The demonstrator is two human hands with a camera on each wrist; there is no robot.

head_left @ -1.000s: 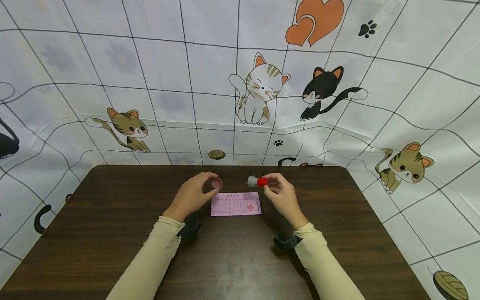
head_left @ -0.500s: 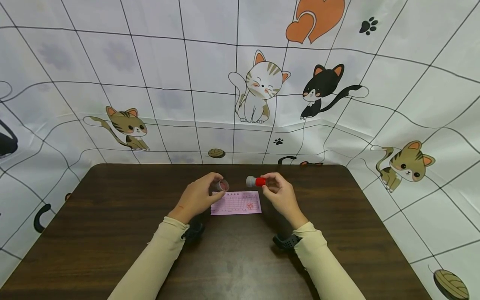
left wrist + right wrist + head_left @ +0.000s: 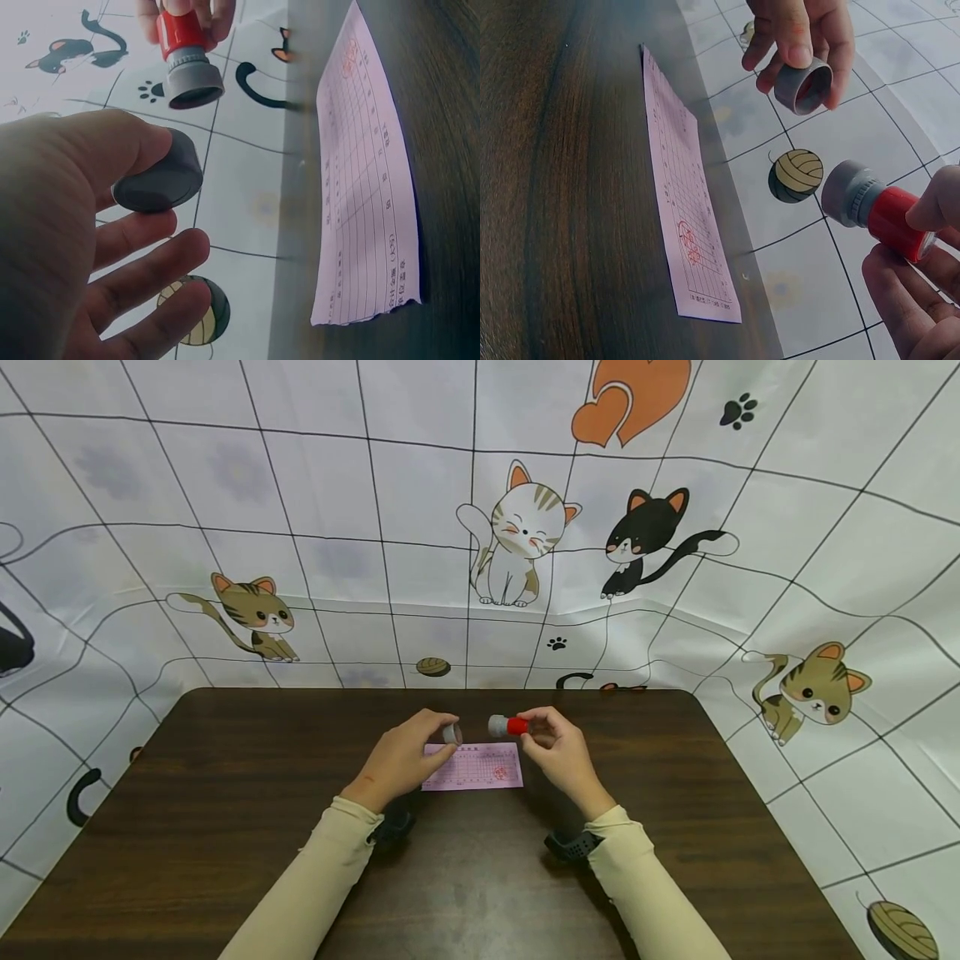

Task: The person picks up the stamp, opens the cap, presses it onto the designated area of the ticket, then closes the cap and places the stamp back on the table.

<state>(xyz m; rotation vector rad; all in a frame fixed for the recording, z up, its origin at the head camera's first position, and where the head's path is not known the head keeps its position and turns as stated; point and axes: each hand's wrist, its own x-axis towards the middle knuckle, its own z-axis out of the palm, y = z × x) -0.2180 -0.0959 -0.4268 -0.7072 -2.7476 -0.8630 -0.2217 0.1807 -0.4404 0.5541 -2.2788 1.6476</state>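
Between thumb and fingers my left hand (image 3: 401, 760) pinches a grey round cap (image 3: 161, 176); its hollow side faces right, towards the stamp, in the head view. My right hand (image 3: 561, 752) grips a self-inking stamp (image 3: 889, 214) by its red barrel, with the grey end pointing left at the cap. A gap separates cap and stamp, both held above the table. Below them lies a pink printed form (image 3: 476, 767) with a red stamp mark (image 3: 690, 244) near its right end. The left fingers cover its upper left corner in the head view.
The dark wooden table (image 3: 480, 877) reaches back to a white cloth (image 3: 420, 568) printed with cats and grid lines. Dark wristbands (image 3: 573, 845) sit on both wrists, below the cream sleeves (image 3: 307, 881).
My left hand has moved right, bringing the cap closer to the stamp and turning its hollow side from the head camera towards the stamp. The right hand has shifted slightly left.
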